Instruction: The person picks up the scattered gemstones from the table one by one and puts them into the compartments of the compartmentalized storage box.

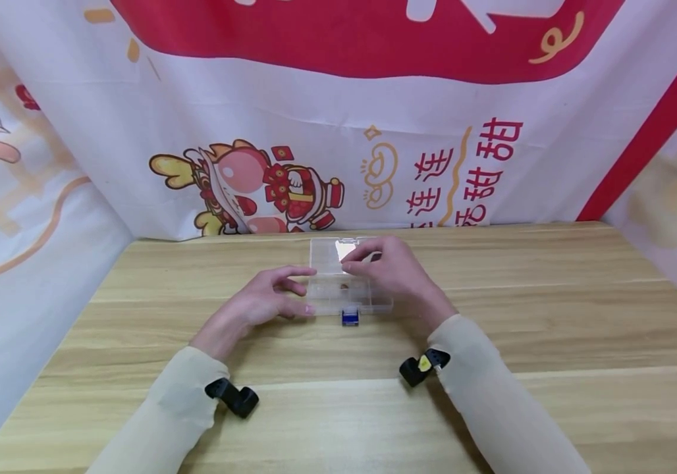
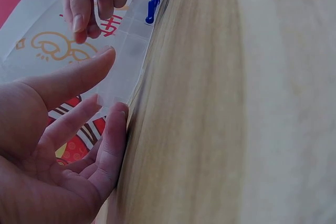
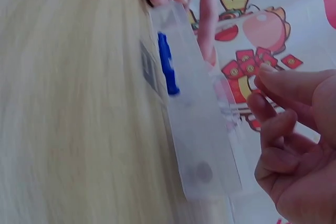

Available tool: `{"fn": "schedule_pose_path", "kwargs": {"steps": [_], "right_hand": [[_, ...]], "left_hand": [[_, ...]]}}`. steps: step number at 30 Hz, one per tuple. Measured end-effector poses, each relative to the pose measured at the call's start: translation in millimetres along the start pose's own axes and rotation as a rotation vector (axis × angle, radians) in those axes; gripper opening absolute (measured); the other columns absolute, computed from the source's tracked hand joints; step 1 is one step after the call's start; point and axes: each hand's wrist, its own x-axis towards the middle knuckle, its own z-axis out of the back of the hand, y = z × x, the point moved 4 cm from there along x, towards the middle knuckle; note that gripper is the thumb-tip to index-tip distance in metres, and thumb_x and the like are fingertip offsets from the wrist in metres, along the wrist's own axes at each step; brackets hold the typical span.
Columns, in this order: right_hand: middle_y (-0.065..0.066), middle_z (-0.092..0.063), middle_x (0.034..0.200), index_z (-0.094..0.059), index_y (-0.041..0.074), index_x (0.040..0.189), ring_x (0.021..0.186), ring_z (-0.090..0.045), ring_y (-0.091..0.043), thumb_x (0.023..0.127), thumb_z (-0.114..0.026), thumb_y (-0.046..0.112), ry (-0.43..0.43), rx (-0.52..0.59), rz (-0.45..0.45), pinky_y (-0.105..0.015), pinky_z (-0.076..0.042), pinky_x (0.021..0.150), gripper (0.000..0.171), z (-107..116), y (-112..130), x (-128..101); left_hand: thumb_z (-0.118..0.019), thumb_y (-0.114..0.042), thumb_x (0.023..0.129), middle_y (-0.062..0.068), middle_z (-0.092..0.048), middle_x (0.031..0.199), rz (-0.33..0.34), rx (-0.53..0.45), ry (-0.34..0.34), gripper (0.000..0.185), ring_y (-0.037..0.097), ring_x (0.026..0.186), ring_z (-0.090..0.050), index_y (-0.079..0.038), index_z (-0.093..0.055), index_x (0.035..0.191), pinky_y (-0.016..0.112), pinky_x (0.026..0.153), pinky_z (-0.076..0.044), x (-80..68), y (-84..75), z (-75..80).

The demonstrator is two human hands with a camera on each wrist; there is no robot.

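1. A clear plastic box [image 1: 323, 308] with compartments sits near the far edge of the desk [image 1: 338, 428], roughly midway between its left and right edges.
2. Its lid [image 1: 323, 255] is open, on the side toward the desk's far edge; a blue latch [image 1: 350, 317] is on the box's near side.
3. A small brown piece [image 1: 344, 286] shows inside the box, near its middle; it is too small to make out.
4. The left hand [image 1: 260, 296] is at the box's left end, fingers spread and the thumb well apart from them. It grasps nothing, though its fingertips seem to touch that end.
5. The right hand [image 1: 398, 266] is above the box's right part, in front of the lid. Its thumb and forefinger are brought close together, the other fingers bent; I cannot tell whether anything is between the tips.
6. Both arms, in pale sleeves [image 1: 498, 388], come in over the desk's near edge, a black wrist camera [image 1: 233, 397] on each.
7. A printed cloth [image 1: 315, 99] hangs behind the desk's far edge.
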Motion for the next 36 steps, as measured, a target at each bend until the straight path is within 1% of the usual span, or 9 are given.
{"fn": "schedule_pose_path", "kwargs": {"steps": [4, 7, 13, 22, 24, 27, 30, 36], "right_hand": [[0.002, -0.077, 0.114, -0.082, 0.018, 0.111, 0.101, -0.066, -0.022, 0.097, -0.079, 0.028, 0.029, 0.012, 0.048, -0.035, -0.055, 0.088, 0.018, 10.0, -6.6, -2.7], [0.000, -0.077, 0.115, -0.081, 0.015, 0.115, 0.101, -0.066, -0.024, 0.096, -0.079, 0.027, 0.045, 0.021, 0.071, -0.034, -0.055, 0.087, 0.022, 17.3, -9.9, -3.4], [0.000, -0.079, 0.113, -0.081, 0.016, 0.118, 0.095, -0.063, -0.024, 0.095, -0.081, 0.026, 0.068, 0.037, 0.091, -0.033, -0.052, 0.081, 0.025, 31.1, -13.9, -5.0], [-0.003, -0.078, 0.114, -0.079, 0.011, 0.120, 0.098, -0.062, -0.027, 0.096, -0.079, 0.020, 0.105, 0.012, 0.128, -0.033, -0.050, 0.083, 0.026, 48.3, -33.5, -3.9], [-0.003, -0.078, 0.115, -0.079, 0.012, 0.119, 0.098, -0.061, -0.026, 0.096, -0.079, 0.020, 0.112, 0.008, 0.123, -0.034, -0.049, 0.084, 0.025, 51.9, -38.3, -3.9], [-0.003, -0.077, 0.116, -0.080, 0.014, 0.117, 0.102, -0.060, -0.027, 0.095, -0.079, 0.020, 0.124, 0.011, 0.092, -0.036, -0.048, 0.088, 0.022, 56.5, -46.9, -3.9], [-0.004, -0.076, 0.117, -0.080, 0.015, 0.116, 0.106, -0.060, -0.028, 0.095, -0.078, 0.018, 0.151, 0.029, 0.052, -0.039, -0.048, 0.092, 0.021, 61.5, -56.0, -5.1], [-0.006, -0.076, 0.119, -0.080, 0.014, 0.116, 0.110, -0.063, -0.028, 0.095, -0.075, 0.012, 0.212, 0.010, 0.021, -0.039, -0.051, 0.095, 0.022, 73.3, -73.2, -8.1]], "left_hand": [[-0.088, -0.015, 0.086, 0.014, -0.060, 0.138, 0.000, -0.006, -0.005, 0.072, 0.027, 0.114, -0.064, -0.029, -0.060, 0.150, 0.033, 0.089, -0.060, -0.3, 0.1, -1.0], [-0.088, -0.014, 0.085, 0.014, -0.060, 0.138, -0.002, -0.005, -0.009, 0.073, 0.027, 0.113, -0.065, -0.029, -0.060, 0.150, 0.033, 0.089, -0.061, -0.6, 0.4, -0.8], [-0.089, -0.014, 0.085, 0.015, -0.060, 0.138, -0.013, -0.003, -0.005, 0.074, 0.026, 0.111, -0.066, -0.028, -0.059, 0.151, 0.032, 0.089, -0.061, -0.4, 0.9, -0.4], [-0.089, -0.015, 0.085, 0.014, -0.060, 0.138, -0.008, 0.001, -0.004, 0.073, 0.026, 0.112, -0.065, -0.029, -0.059, 0.151, 0.032, 0.089, -0.060, 0.0, 0.6, -0.9], [-0.088, -0.015, 0.086, 0.014, -0.060, 0.138, -0.007, 0.000, -0.004, 0.073, 0.026, 0.112, -0.065, -0.029, -0.059, 0.151, 0.032, 0.089, -0.060, 0.3, 0.3, -1.1], [-0.088, -0.015, 0.086, 0.014, -0.060, 0.138, -0.005, -0.001, -0.004, 0.072, 0.026, 0.112, -0.065, -0.029, -0.060, 0.150, 0.031, 0.088, -0.060, 0.6, 0.5, -1.0], [-0.088, -0.015, 0.086, 0.014, -0.060, 0.138, -0.006, 0.001, -0.005, 0.072, 0.026, 0.112, -0.064, -0.030, -0.060, 0.150, 0.031, 0.088, -0.060, 1.2, 0.8, -0.4], [-0.088, -0.015, 0.087, 0.014, -0.060, 0.138, -0.005, -0.001, -0.002, 0.072, 0.026, 0.112, -0.065, -0.030, -0.059, 0.151, 0.032, 0.089, -0.061, 0.8, 1.3, -0.5]]}}
